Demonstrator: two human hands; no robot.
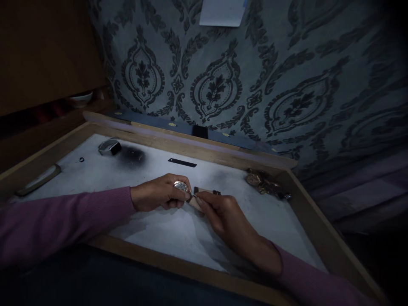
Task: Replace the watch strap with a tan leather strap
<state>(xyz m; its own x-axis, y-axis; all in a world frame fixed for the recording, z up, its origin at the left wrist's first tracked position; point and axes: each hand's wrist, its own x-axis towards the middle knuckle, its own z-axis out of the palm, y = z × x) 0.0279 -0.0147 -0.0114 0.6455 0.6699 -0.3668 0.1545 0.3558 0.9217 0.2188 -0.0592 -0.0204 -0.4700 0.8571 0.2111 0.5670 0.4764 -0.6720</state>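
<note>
My left hand (162, 192) is closed around a round silver watch case (181, 185), its shiny face turned up. My right hand (221, 210) is closed, thumb and forefinger pinched at the case's right edge. A small thin metallic piece (193, 194) shows at those fingertips; its kind is too small to tell. Beneath and between both hands lies a tan block with dark ends (195, 203), partly covered by the fingers. Beyond the hands, a flat black strip with a hole at one end (182, 162) rests on the white surface.
Raised wooden edges frame the white work surface (172, 242). A grey-banded smartwatch (110, 147) stands at the back left, near a small dark ring (81, 160). A curved-edged piece (40, 179) leans by the left rim. Several watches (263, 182) are heaped at the right.
</note>
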